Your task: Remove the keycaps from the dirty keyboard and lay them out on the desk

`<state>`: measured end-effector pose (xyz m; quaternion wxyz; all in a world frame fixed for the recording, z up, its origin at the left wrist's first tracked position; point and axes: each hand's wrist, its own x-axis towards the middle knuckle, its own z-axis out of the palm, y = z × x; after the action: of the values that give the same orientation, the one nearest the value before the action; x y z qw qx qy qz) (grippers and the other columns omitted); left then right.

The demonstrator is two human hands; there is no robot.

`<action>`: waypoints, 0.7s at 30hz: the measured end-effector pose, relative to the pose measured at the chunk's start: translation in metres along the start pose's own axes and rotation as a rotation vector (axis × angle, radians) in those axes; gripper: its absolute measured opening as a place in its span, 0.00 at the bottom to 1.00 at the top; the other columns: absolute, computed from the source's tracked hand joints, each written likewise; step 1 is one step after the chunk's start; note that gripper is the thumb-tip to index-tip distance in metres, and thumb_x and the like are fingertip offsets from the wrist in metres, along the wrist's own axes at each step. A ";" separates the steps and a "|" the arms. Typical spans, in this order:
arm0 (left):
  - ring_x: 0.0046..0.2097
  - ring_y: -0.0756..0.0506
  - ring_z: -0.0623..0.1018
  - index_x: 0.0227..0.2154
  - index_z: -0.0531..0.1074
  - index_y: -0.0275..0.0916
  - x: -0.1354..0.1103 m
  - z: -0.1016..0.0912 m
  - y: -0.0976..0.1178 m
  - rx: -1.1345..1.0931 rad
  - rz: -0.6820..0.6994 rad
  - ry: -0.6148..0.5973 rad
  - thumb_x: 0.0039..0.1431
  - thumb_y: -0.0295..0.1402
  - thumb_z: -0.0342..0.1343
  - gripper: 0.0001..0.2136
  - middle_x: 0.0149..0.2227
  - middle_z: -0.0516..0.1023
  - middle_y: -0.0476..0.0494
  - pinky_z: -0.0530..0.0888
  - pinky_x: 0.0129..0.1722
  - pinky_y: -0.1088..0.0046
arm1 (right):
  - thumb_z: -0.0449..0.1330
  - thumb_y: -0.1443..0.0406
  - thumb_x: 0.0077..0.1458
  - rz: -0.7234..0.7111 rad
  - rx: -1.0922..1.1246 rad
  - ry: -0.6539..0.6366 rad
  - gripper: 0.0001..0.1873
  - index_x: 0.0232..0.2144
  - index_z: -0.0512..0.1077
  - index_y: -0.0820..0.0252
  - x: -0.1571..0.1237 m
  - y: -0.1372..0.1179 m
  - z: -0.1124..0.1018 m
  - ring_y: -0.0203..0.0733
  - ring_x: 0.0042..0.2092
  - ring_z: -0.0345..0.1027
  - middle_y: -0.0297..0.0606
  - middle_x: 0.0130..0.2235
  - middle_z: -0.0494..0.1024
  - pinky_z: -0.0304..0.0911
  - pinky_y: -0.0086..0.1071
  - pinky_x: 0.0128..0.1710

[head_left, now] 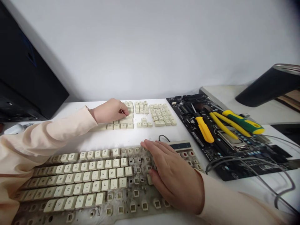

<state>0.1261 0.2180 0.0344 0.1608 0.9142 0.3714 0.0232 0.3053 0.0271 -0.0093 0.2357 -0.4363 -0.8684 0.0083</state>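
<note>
My left hand reaches over the loose cream keycaps laid out in keyboard order on the white table. Its thumb and fingertips are pinched at a long keycap on the left side of that layout, and the palm hides the caps behind. My right hand lies with fingers stretched out across the right part of the dirty keyboard. Keycaps still cover the keyboard's left and middle, while bare square switch stems show around my right hand and along the bottom row.
At right lies a black motherboard, bearing a yellow screwdriver, yellow-handled pliers and a green-and-yellow handle. A grey cable loops over its near edge. A black case stands at left; a dark cylinder leans in at right.
</note>
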 end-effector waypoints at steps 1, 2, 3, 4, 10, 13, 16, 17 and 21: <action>0.36 0.48 0.77 0.34 0.77 0.37 0.000 0.000 -0.001 0.000 0.002 -0.001 0.52 0.28 0.52 0.10 0.37 0.80 0.47 0.70 0.38 0.75 | 0.45 0.72 0.53 0.001 0.003 0.000 0.27 0.55 0.52 0.75 0.000 0.000 0.000 0.52 0.51 0.63 0.54 0.49 0.70 0.63 0.50 0.50; 0.36 0.48 0.77 0.33 0.77 0.37 0.000 0.001 -0.001 0.000 0.003 -0.001 0.51 0.28 0.52 0.10 0.37 0.80 0.47 0.70 0.38 0.75 | 0.45 0.72 0.52 0.001 0.004 0.001 0.27 0.55 0.51 0.75 0.000 0.000 0.000 0.52 0.52 0.63 0.54 0.49 0.70 0.63 0.50 0.50; 0.36 0.49 0.77 0.33 0.77 0.37 0.001 0.001 -0.001 -0.001 0.005 -0.001 0.51 0.28 0.52 0.10 0.37 0.80 0.47 0.70 0.37 0.75 | 0.45 0.72 0.52 0.002 0.003 0.001 0.27 0.55 0.51 0.75 0.000 0.000 0.000 0.52 0.52 0.63 0.54 0.49 0.70 0.63 0.50 0.50; 0.36 0.49 0.77 0.33 0.77 0.37 0.001 0.001 -0.002 -0.001 0.008 -0.001 0.51 0.28 0.52 0.09 0.36 0.80 0.48 0.70 0.37 0.75 | 0.45 0.72 0.52 0.000 0.002 0.002 0.27 0.55 0.51 0.75 0.000 0.000 0.000 0.52 0.52 0.62 0.54 0.49 0.70 0.63 0.50 0.49; 0.34 0.49 0.76 0.32 0.77 0.37 -0.001 -0.002 0.001 0.003 0.018 0.016 0.52 0.31 0.52 0.09 0.35 0.80 0.47 0.69 0.34 0.75 | 0.45 0.72 0.52 0.000 0.006 0.008 0.26 0.55 0.52 0.77 0.000 0.000 0.001 0.52 0.52 0.62 0.55 0.49 0.70 0.63 0.51 0.50; 0.35 0.48 0.76 0.33 0.77 0.36 -0.004 -0.009 0.002 0.037 0.026 0.082 0.53 0.32 0.51 0.10 0.35 0.80 0.45 0.69 0.35 0.74 | 0.45 0.72 0.53 0.008 0.003 0.002 0.26 0.55 0.52 0.77 -0.001 0.000 0.001 0.52 0.53 0.62 0.55 0.50 0.69 0.62 0.50 0.50; 0.36 0.47 0.76 0.33 0.77 0.37 -0.009 -0.012 0.004 0.076 0.046 0.091 0.53 0.32 0.51 0.10 0.35 0.79 0.46 0.68 0.37 0.74 | 0.45 0.72 0.53 0.006 -0.008 -0.010 0.27 0.55 0.51 0.76 -0.001 0.000 0.001 0.52 0.52 0.62 0.55 0.50 0.70 0.63 0.51 0.50; 0.36 0.48 0.76 0.32 0.77 0.37 -0.011 -0.012 0.004 0.077 0.051 0.070 0.52 0.33 0.52 0.10 0.35 0.79 0.46 0.68 0.36 0.74 | 0.45 0.72 0.53 0.004 -0.011 -0.013 0.27 0.55 0.51 0.76 -0.001 0.000 0.001 0.53 0.52 0.62 0.55 0.50 0.70 0.63 0.51 0.49; 0.34 0.49 0.75 0.29 0.76 0.39 -0.013 -0.008 0.006 0.060 0.057 0.010 0.52 0.33 0.52 0.08 0.32 0.79 0.49 0.67 0.35 0.75 | 0.45 0.72 0.52 0.007 -0.027 -0.018 0.27 0.55 0.51 0.76 0.000 0.000 0.001 0.53 0.52 0.62 0.55 0.49 0.70 0.64 0.50 0.49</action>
<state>0.1195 0.2065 0.0446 0.1308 0.9287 0.3463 0.0215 0.3050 0.0268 -0.0100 0.2220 -0.4422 -0.8690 0.0015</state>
